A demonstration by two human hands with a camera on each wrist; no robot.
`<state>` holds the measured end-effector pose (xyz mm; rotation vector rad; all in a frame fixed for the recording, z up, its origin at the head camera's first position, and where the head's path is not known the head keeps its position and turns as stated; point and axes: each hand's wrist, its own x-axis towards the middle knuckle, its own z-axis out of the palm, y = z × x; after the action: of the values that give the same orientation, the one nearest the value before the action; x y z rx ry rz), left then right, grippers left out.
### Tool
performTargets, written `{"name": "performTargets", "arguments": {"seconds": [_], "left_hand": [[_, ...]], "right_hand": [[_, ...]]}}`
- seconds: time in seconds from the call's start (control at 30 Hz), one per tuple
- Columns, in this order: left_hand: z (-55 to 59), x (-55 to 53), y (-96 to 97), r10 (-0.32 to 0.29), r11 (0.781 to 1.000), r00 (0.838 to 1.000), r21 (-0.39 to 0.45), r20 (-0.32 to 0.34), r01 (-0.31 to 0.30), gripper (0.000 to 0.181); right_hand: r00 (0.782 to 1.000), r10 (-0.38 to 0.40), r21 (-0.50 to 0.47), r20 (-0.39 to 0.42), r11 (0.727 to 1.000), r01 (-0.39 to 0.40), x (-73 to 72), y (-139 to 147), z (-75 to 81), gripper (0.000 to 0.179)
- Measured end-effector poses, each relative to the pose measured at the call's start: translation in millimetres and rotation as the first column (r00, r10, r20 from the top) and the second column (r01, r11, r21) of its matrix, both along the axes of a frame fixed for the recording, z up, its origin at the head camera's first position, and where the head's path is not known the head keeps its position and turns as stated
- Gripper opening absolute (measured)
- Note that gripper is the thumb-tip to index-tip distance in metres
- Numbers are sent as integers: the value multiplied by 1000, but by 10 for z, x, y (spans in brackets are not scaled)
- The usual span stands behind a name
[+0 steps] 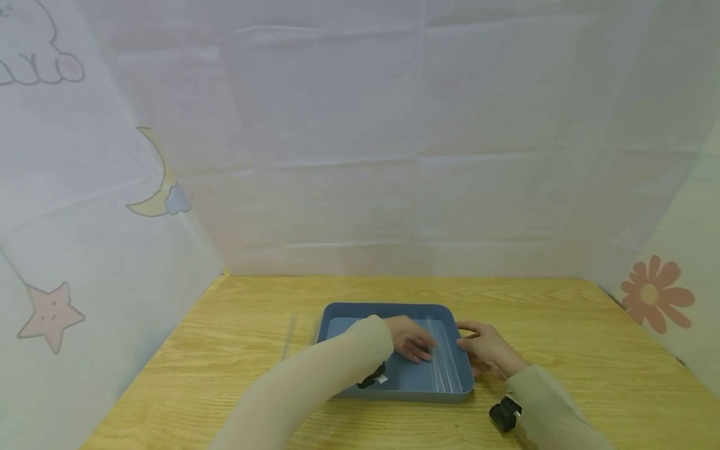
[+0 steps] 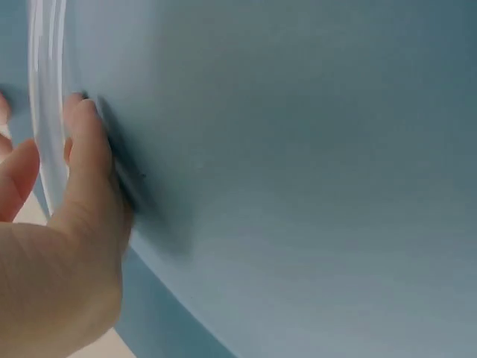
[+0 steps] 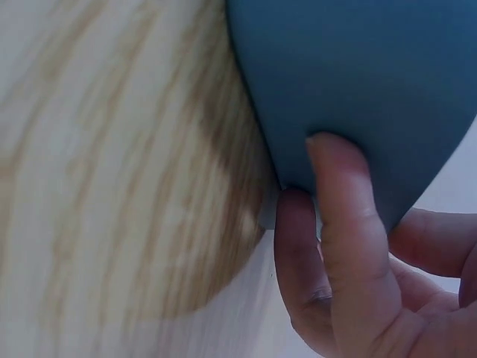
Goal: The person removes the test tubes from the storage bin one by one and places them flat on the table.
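Observation:
A blue rectangular tray sits on the wooden table, with several clear plastic strips lying along its right side. My left hand reaches into the tray beside those strips. In the left wrist view, the strips pass between the thumb and the nearly straight fingers, with space around them. At the tray's right wall is my right hand. Its fingers press the outside of the wall in the right wrist view, while the thumb is at the rim, partly hidden.
More clear strips lie on the table left of the tray. A pale printed sheet hangs behind the table and along both sides. A black wrist device is on the right sleeve.

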<state>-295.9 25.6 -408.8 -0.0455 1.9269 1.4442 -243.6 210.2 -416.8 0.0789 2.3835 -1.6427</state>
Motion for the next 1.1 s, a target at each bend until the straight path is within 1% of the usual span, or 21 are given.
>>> {"name": "performTargets", "arguments": {"seconds": [0.1,0.17,0.27,0.33,0.4,0.57,0.73,0.9,1.0,1.1], "left_hand": [[27,-7,-33,7,999,999,36,32,-8,29],[55,-14,-64,17,999,999,51,38,-19,30],[109,-26,-112,16,997,999,77,29,-18,38],[138,-27,-146,13,995,1000,104,13,-15,45],[166,-18,-181,12,990,1000,140,12,-14,50],[240,49,-274,13,978,1000,207,16,-16,53],[297,125,-384,23,967,1000,252,-8,-20,53],[308,163,-524,44,962,999,271,-30,-34,54],[320,172,-607,73,959,997,276,-17,-65,53],[343,175,-673,88,956,996,282,-7,-82,53]], "right_hand": [[1000,2,-19,6,1000,-2,0,5,-13,49],[1000,5,-30,8,1000,-5,3,0,-22,49],[1000,4,-41,7,999,-4,13,-3,-29,49],[1000,4,-40,3,999,-4,18,-1,-30,49],[1000,1,-35,-1,999,-1,21,1,-27,49],[1000,4,-14,-11,1000,-4,28,9,-13,50],[1000,11,-6,-14,1000,-11,40,20,-4,51],[1000,10,-7,-7,1000,-10,39,15,-3,51],[1000,11,-6,-5,1000,-11,31,14,-4,51],[1000,9,1,-5,1000,-9,28,20,-4,51]]}}
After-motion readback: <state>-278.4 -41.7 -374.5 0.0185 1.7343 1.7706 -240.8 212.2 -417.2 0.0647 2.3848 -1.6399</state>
